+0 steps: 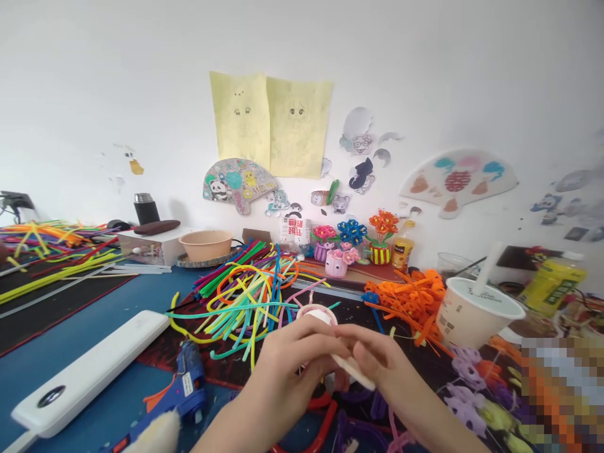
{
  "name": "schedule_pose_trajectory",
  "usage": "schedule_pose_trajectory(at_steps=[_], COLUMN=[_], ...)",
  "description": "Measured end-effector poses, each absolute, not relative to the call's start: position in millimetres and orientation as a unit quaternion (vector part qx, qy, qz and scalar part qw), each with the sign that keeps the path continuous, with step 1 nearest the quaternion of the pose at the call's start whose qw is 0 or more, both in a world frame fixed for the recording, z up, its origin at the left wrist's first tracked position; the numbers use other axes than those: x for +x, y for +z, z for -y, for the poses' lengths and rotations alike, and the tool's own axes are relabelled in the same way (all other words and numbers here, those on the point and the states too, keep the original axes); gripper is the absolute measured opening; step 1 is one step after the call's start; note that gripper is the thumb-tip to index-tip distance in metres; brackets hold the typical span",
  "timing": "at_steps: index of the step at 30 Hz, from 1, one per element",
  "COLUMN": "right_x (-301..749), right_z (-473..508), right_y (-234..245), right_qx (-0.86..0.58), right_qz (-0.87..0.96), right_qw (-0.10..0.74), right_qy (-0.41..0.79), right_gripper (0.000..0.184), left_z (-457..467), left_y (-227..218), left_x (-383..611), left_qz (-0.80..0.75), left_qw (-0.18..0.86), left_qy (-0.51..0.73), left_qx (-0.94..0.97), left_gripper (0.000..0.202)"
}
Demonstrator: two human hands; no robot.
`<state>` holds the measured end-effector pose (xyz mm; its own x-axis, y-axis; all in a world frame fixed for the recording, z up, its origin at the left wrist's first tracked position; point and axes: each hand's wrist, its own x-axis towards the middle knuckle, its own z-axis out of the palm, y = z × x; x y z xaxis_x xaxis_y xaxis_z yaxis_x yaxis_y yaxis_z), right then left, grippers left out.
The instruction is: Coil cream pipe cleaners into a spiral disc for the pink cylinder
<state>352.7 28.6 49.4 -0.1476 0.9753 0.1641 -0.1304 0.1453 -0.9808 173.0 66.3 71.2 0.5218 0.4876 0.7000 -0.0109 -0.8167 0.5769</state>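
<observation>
My left hand [295, 355] and my right hand [382, 358] meet low in the middle, fingers bent and closed. An off-white strip [355, 372] slants between them, its free end below my right fingers; it looks gripped by the right hand. Just beyond my left knuckles shows a round piece [321, 313] with a pink rim and white middle. My fingers hide its lower part, so I cannot tell whether the left hand grips it. Red and purple pipe cleaners [325, 425] lie under my hands.
Loose pipe cleaners [245, 321] spread ahead, with an orange bundle [410, 299] to the right. A blue glue gun [177, 393] and a long white device [94, 371] lie left. A lidded cup with a straw [476, 311] stands right. Small flower pots [336, 263] line the back.
</observation>
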Motion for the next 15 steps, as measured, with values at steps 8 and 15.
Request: schedule_pose_trajectory(at_steps=[8,15], right_x=[361,369], right_z=[-27,-36], right_y=[51,46], right_qx=[-0.413,-0.431], right_qz=[0.467,0.411], right_qw=[0.550,0.629], right_qy=[0.556,0.499], right_gripper=[0.038,0.046], left_z=[-70,-126], left_y=[86,122], left_x=[162,108], left_qz=[-0.217,-0.563], left_qw=[0.137,-0.036], left_qy=[0.546,0.250], left_qx=[0.798,0.787], left_gripper=[0.015,0.027])
